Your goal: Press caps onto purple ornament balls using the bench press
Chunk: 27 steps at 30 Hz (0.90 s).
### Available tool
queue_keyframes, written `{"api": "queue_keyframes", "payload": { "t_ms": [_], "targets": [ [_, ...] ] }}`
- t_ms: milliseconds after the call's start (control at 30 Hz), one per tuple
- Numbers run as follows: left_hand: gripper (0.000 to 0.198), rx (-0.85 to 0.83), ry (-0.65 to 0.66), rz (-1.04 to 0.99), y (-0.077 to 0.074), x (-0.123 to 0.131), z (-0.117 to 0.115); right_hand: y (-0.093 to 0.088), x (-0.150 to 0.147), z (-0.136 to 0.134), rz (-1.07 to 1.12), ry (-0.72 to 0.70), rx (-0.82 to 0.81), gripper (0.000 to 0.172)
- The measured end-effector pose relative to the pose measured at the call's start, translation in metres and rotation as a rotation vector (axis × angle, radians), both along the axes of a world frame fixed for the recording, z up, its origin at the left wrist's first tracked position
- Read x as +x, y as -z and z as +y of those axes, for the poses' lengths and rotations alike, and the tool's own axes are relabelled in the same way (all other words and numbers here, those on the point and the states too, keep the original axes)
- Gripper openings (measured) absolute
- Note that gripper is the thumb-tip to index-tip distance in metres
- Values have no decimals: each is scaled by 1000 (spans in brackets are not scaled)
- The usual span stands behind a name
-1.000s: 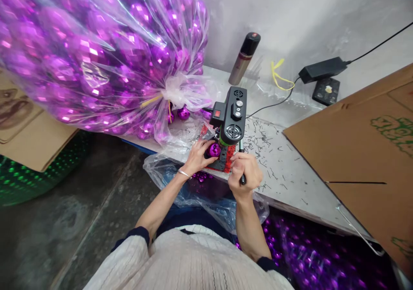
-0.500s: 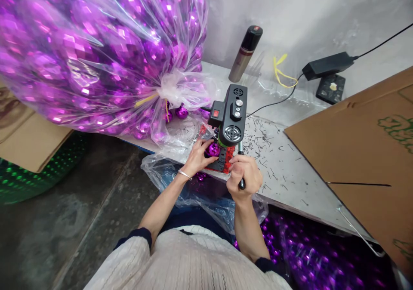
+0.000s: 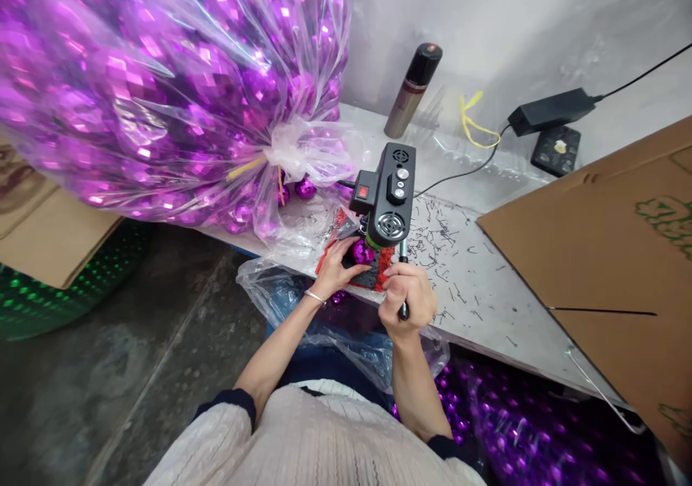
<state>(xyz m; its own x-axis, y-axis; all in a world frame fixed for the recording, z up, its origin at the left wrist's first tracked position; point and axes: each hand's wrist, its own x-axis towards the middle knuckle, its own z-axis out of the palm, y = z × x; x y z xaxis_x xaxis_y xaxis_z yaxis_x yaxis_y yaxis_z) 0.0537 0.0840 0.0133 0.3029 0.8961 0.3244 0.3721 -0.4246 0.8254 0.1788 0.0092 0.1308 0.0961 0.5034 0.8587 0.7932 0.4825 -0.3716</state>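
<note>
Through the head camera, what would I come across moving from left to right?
Shiny green bundle → left hand → purple ball → right hand → yellow tie → black power adapter.

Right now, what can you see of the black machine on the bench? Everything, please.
The black machine stands on the pale bench, its long, plastic-looking head seen from above. Two round vents flank silvery buttons; a side box carries a red switch. A lever with a black grip shows on the right, the right hand around that grip. A green ring shows beneath the near end, beside the purple ball that the left hand holds; contact there is unclear.
</note>
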Motion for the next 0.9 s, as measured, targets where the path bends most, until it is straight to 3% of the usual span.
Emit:
{"api": "queue_keyframes", "payload": {
  "t_ms": [200, 500, 900],
  "targets": [
    [65, -11, 35, -42, 2, -5, 0, 12, 1, -2, 11, -5, -7, 19],
    [65, -35, 29, -40, 3, -3, 0, 45, -2, 2, 46, 12, 43, 20],
    [65, -19, 6, -3, 4, -3, -1, 55, -4, 5, 68, 24, 84, 23]
  ]
}}
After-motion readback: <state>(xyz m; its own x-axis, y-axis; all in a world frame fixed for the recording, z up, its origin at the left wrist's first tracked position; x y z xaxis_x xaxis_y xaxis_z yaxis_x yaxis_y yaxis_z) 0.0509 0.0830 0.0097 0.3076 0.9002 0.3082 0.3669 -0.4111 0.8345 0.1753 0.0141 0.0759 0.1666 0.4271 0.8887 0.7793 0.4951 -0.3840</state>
